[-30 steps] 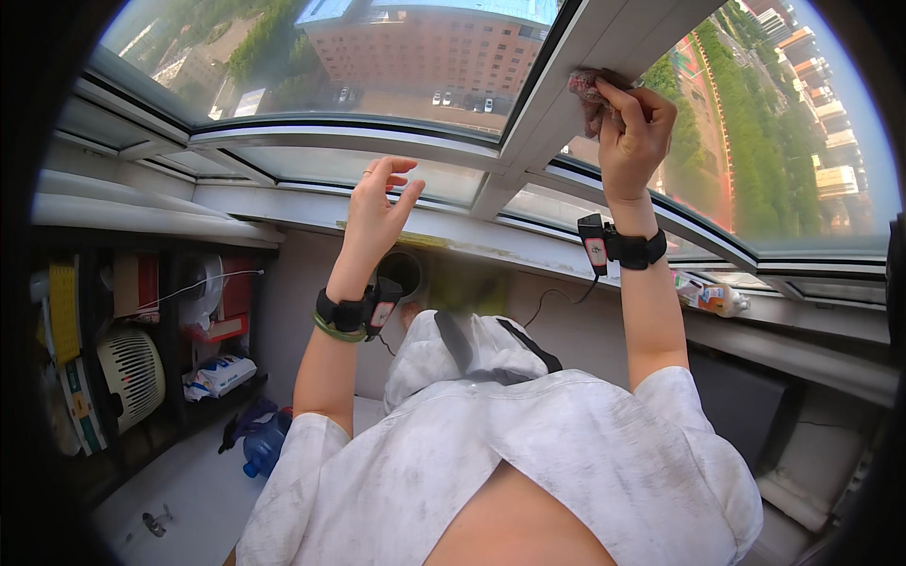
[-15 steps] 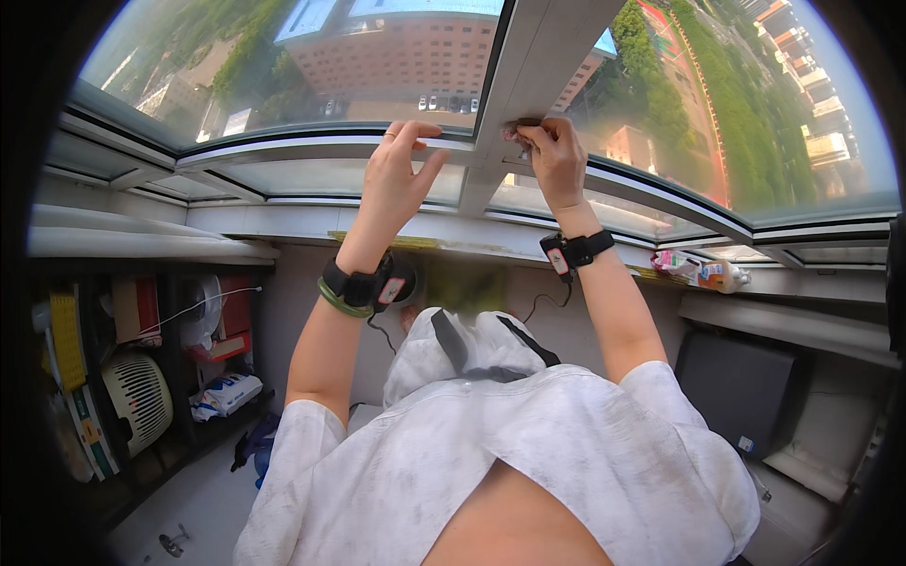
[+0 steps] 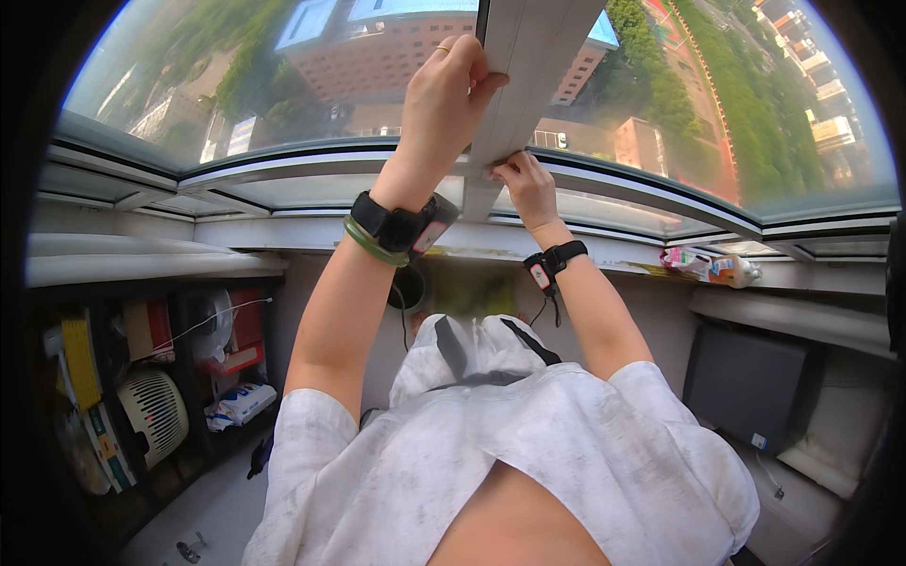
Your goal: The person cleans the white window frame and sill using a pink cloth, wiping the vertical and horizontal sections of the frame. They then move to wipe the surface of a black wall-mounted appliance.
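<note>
Busy with both hands on the broad white metal window post [image 3: 538,66] at the top centre of the frame. Gripping just above the centre with the right hand [image 3: 530,193], closed with thumb against fingers on what looks like a pinkish scrap of crumpled cloth [image 3: 490,174], mostly hidden, at the foot of the post beside the pale horizontal metal rail [image 3: 283,162]. Reaching higher with the left hand [image 3: 444,99], at the upper centre, to the left edge of the post; bent at the fingers, with thumb tip at or very near the metal. Impossible to tell whether pinching anything there.

Apparently partway through rubbing down the post, judging by position alone. Hard to sort done from left: no clear line to see between rubbed and unrubbed metal. Hazy in places across the large glass panes [image 3: 311,57] at upper left and upper right, so perhaps not yet treated, or dulled on the outer side.

Compared with half a second ago, lower along the post with the right hand, and showing less of the cloth. Higher and farther right with the left hand, then loosely open near the rail and clear of the post.
</note>
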`<state>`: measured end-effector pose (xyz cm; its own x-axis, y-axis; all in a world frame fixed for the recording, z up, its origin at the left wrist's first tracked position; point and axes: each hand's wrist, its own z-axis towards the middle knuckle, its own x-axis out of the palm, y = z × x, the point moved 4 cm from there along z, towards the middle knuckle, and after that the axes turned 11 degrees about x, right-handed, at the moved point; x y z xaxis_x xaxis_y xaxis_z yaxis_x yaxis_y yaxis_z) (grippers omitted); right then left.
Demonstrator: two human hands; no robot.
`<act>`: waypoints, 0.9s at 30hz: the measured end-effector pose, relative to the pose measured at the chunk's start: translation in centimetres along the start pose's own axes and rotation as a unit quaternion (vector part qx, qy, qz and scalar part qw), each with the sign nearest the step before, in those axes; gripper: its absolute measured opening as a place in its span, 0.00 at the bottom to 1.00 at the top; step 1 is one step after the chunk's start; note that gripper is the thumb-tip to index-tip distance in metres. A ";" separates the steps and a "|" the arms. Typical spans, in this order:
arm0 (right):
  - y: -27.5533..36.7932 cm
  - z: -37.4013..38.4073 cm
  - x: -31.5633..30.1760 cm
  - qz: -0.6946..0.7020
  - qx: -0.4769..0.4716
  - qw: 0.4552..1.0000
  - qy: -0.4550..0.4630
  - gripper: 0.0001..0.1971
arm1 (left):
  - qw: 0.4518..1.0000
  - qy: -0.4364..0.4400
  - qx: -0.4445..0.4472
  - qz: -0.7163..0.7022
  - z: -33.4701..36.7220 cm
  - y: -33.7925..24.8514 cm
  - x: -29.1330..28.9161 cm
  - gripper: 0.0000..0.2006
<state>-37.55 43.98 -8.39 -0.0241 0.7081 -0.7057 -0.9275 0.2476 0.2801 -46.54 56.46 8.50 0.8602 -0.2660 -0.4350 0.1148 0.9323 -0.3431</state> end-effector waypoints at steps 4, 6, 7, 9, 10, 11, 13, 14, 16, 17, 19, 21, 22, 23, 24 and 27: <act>1.7 4.6 -4.9 0.070 0.032 0.990 -0.117 0.12 | 1.000 0.016 -0.010 0.004 -0.2 0.5 -0.1 0.12; 3.3 7.6 -7.6 0.083 0.017 0.979 -0.186 0.13 | 1.000 0.020 -0.013 0.009 -0.4 0.8 -0.1 0.11; 3.5 7.6 -7.2 0.081 0.024 0.978 -0.192 0.12 | 0.999 0.027 -0.019 0.016 -0.4 0.6 0.0 0.11; 3.7 6.5 -5.5 0.056 -0.008 0.979 -0.195 0.15 | 0.999 0.032 -0.025 0.033 0.0 0.4 0.0 0.11; 3.6 5.6 -4.2 0.046 -0.025 0.979 -0.196 0.17 | 0.999 0.033 -0.022 0.037 0.1 0.5 0.1 0.12; 3.7 4.6 -2.4 -0.010 -0.035 0.987 -0.155 0.16 | 0.998 0.036 -0.019 0.039 0.0 0.6 0.2 0.12; 3.6 2.7 0.0 -0.021 -0.082 0.992 -0.097 0.10 | 0.998 0.042 -0.011 0.051 0.0 0.6 0.1 0.12; 3.6 1.9 1.1 -0.025 -0.108 0.992 -0.069 0.08 | 0.997 0.043 -0.007 0.062 0.0 0.4 -0.2 0.12; 2.6 0.1 2.7 -0.022 -0.120 0.993 0.008 0.08 | 0.996 0.047 -0.001 0.076 -0.2 0.1 -0.5 0.13; 1.7 -0.7 3.5 -0.022 -0.126 0.991 0.043 0.09 | 0.996 0.049 0.003 0.080 -0.1 0.1 -0.4 0.12; -0.5 -2.6 4.7 -0.070 -0.131 0.987 0.064 0.09 | 0.995 0.055 0.007 0.086 0.3 0.0 -0.3 0.12; -2.4 -4.0 4.4 -0.079 -0.111 0.986 0.094 0.09 | 0.994 0.063 0.008 0.093 0.4 -0.2 -0.4 0.12; -3.0 -4.1 3.6 -0.087 -0.096 0.988 0.086 0.09 | 0.993 0.063 0.001 0.100 0.2 -0.1 -0.4 0.12; -3.3 -3.7 2.2 -0.097 -0.080 0.989 0.077 0.09 | 0.992 0.062 -0.003 0.106 0.2 0.1 -0.4 0.12; -3.8 -3.7 1.1 -0.108 -0.062 0.990 0.068 0.09 | 0.992 0.062 -0.007 0.111 0.0 0.1 -0.4 0.12; -5.1 -2.0 -3.0 -0.076 0.092 0.991 -0.057 0.09 | 0.994 0.053 -0.016 0.097 0.0 0.0 -0.4 0.12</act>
<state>-33.51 39.27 -9.01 0.1628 0.7205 -0.6741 -0.8332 0.4663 0.2972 -46.88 56.58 8.67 0.8072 -0.1088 -0.5801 -0.0649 0.9606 -0.2704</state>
